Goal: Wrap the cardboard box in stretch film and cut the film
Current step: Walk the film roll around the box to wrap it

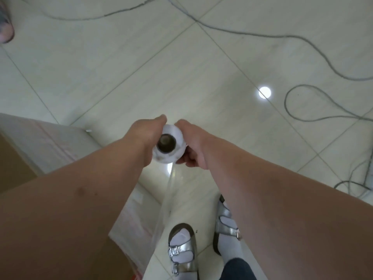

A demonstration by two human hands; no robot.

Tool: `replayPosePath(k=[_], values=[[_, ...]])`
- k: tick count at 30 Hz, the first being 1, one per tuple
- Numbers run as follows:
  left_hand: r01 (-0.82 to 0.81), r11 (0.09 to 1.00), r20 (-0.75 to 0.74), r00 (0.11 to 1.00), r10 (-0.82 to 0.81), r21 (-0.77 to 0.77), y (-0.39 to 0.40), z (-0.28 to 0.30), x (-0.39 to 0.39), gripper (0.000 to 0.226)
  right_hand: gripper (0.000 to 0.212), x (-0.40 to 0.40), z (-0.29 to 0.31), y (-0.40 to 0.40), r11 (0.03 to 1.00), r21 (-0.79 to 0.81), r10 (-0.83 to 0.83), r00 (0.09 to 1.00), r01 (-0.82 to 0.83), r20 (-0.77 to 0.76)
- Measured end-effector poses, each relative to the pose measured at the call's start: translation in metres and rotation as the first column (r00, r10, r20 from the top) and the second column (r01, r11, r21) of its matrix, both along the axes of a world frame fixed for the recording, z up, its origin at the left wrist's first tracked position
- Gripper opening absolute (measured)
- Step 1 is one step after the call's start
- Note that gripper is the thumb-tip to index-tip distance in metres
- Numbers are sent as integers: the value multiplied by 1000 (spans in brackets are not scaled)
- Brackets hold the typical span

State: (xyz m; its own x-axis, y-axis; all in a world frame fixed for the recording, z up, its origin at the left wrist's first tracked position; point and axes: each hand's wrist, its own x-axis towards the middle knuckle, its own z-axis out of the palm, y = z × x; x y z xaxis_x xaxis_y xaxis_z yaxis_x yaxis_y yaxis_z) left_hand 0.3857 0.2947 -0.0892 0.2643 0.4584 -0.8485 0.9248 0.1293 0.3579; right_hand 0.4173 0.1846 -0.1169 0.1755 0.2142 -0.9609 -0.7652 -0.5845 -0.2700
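I look straight down the end of a white stretch film roll point(173, 136) with a dark cardboard core point(166, 142). My left hand point(147, 136) grips the roll's left side and my right hand point(191, 142) grips its right side, fingers curled under it. A taut strip of clear film point(164, 207) runs from the roll down and left to the cardboard box point(18, 158) at the lower left. The box's side point(60, 144) is covered in cloudy film. My arms hide much of the box.
The floor is pale glossy tile with bright lamp reflections point(264, 92). Grey cables point(302, 43) loop across the top and right side. My feet in silver sandals point(182, 249) stand just right of the box. Another person's foot point(6, 27) shows at the top left corner.
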Motion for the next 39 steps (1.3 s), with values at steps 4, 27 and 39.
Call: replayPosePath(k=[4,27,39], values=[[14,995,-16,1000,-12,103,21,-11,-5,32,26,4,-6,12,995,-37,96,994,-95,42],[-349,936,34,936,350,-37,118,-6,-10,19,36,24,0,127,970,-21,243,970,-243,11],[-523,809,-157,852,499,-267,159,-1,-16,36,47,38,6,189,900,-78,434,896,-428,91]])
